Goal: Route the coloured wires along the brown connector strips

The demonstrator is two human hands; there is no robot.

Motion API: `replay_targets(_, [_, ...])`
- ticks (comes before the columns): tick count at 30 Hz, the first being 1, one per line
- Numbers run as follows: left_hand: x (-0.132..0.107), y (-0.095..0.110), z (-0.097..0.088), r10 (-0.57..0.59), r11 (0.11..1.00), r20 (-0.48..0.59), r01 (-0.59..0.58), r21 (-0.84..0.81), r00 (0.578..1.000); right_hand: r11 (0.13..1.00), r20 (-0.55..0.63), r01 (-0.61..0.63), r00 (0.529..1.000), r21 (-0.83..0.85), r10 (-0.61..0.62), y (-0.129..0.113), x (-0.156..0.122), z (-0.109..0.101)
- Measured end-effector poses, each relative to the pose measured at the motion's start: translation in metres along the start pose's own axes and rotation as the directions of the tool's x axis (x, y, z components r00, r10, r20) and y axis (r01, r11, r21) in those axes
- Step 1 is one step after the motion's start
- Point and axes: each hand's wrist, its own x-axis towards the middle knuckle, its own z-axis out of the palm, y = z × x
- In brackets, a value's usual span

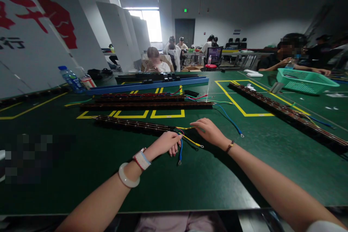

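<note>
A long black-and-copper strip (pixel 133 123) lies slightly slanted on the green table, with coloured wires coming out of its right end. My left hand (pixel 169 142) is closed at that end, thumb and forefinger on the wire bundle. Below its fingers hangs a blue wire (pixel 181 151) tipped with a ring terminal. A yellow wire (pixel 193 140), also ring-tipped, runs out to the right between the hands. My right hand (pixel 208 131) pinches the end of a yellow-green wire (pixel 186 128); its fingertips partly hide that end.
Behind are more wired strips (pixel 146 106), a blue rail (pixel 152 84) and yellow tape outlines. Another long strip (pixel 285 112) slants along the right, near a green basket (pixel 306 81). Bottles (pixel 71 79) stand back left. Several people sit beyond the table.
</note>
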Motion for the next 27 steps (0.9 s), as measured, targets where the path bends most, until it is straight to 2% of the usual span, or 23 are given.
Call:
replay_targets(3, [0.002,-0.003,0.000,-0.027,0.984,0.028,0.032,-0.173,0.999,0.993,-0.047,-0.111,0.992,0.045,0.113,0.004,0.005,-0.009])
replay_targets(5, [0.000,-0.003,-0.001,-0.025,0.959,0.081,0.047,-0.280,0.996,0.986,0.025,-0.155,0.988,0.059,0.154,0.002,0.007,-0.009])
replay_targets(7, [-0.003,-0.003,-0.001,-0.008,0.925,0.137,0.059,-0.376,0.991,0.983,0.132,-0.183,0.975,-0.002,0.181,-0.003,0.009,-0.004])
replay_targets(11, [-0.007,0.003,0.003,0.028,0.833,0.136,0.052,-0.550,0.990,0.957,0.273,-0.243,0.921,-0.157,0.279,-0.013,0.012,0.006])
replay_targets(15, [-0.005,0.004,0.012,0.040,0.697,0.154,0.083,-0.712,0.987,0.938,0.346,-0.337,0.872,-0.086,0.345,-0.016,0.016,0.001])
replay_targets(17, [-0.003,0.002,0.016,0.044,0.658,0.177,0.104,-0.746,0.983,0.924,0.350,-0.378,0.859,-0.055,0.373,-0.020,0.016,-0.004])
replay_targets(20, [-0.001,0.002,0.021,0.088,0.613,0.160,0.073,-0.787,0.983,0.923,0.322,-0.377,0.867,-0.075,0.380,-0.030,0.014,-0.008])
replay_targets(27, [0.000,0.007,0.027,0.105,0.495,0.106,0.040,-0.868,0.989,0.897,0.209,-0.310,0.899,-0.315,0.384,-0.071,0.006,-0.009])
